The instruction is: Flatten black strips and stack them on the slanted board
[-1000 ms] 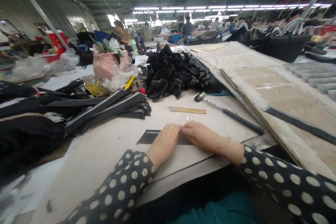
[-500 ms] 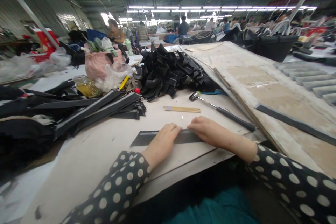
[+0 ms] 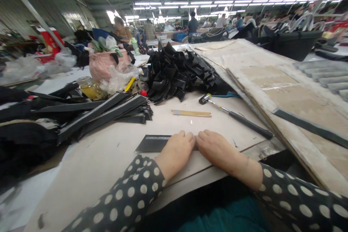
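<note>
A flat black strip (image 3: 151, 143) lies on the pale worktable (image 3: 108, 159) in front of me. My left hand (image 3: 176, 152) and my right hand (image 3: 217, 150) rest side by side on it, fingers curled down and pressing on its far edge, thumbs touching. Most of the strip is hidden under the hands; only its left end shows. Both sleeves are black with white dots.
A hammer (image 3: 233, 116) and a thin wooden stick (image 3: 191, 113) lie just beyond the hands. A stack of long black strips (image 3: 108, 112) sits left, a heap of folded black pieces (image 3: 176, 74) behind. A large pale board (image 3: 285, 94) slopes at right. Other people work far back.
The hands were apart half a second ago with more of the strip showing between them; now they have come together again over the strip.
</note>
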`<state>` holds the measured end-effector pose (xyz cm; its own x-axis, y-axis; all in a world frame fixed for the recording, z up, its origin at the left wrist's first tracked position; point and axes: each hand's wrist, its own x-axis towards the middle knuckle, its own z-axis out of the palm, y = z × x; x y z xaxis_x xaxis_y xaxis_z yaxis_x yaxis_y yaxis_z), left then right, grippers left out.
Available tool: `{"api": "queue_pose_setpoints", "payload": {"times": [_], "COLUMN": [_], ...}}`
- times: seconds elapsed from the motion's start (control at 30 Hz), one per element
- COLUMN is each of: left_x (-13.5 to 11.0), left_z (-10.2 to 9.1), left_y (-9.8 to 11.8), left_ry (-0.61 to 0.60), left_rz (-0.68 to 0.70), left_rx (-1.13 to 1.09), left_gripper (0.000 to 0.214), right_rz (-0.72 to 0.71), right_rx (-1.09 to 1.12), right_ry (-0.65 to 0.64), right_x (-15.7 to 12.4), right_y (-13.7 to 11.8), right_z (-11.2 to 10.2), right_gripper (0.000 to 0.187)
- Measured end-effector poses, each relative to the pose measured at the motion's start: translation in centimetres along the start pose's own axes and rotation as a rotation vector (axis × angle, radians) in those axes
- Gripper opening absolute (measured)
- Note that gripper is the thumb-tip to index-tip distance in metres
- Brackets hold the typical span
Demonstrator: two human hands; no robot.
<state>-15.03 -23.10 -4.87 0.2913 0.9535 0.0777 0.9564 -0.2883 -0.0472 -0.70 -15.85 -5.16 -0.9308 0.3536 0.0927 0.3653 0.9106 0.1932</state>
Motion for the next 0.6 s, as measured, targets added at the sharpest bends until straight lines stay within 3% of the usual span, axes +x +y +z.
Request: {"api": "queue_pose_setpoints", "payload": {"times": [0.2, 0.4, 0.6], "left_x": [-2.0, -6.5, -8.7], "left_z": [-0.1, -0.5, -0.6], "left_y": [-2.4, -6.4, -8.6], "left_ry": [0.032, 0.017, 0.132], "left_rz": [-0.040, -0.092, -0.354], "left_rx": [-0.012, -0.051, -0.224], "left_gripper": [0.019, 0.025, 0.025], "right_rz": [0.051, 0.072, 0.227], "right_rx": [0.047, 0.209, 0.416], "right_ry": [0.110, 0.038, -0.034], "right_x": [-0.3, -0.3, 0.9], "right_y": [0.7, 1.3, 3.2], "right_z": [-0.1, -0.7, -1.1], "right_gripper": [0.019, 0.021, 0.023]}}
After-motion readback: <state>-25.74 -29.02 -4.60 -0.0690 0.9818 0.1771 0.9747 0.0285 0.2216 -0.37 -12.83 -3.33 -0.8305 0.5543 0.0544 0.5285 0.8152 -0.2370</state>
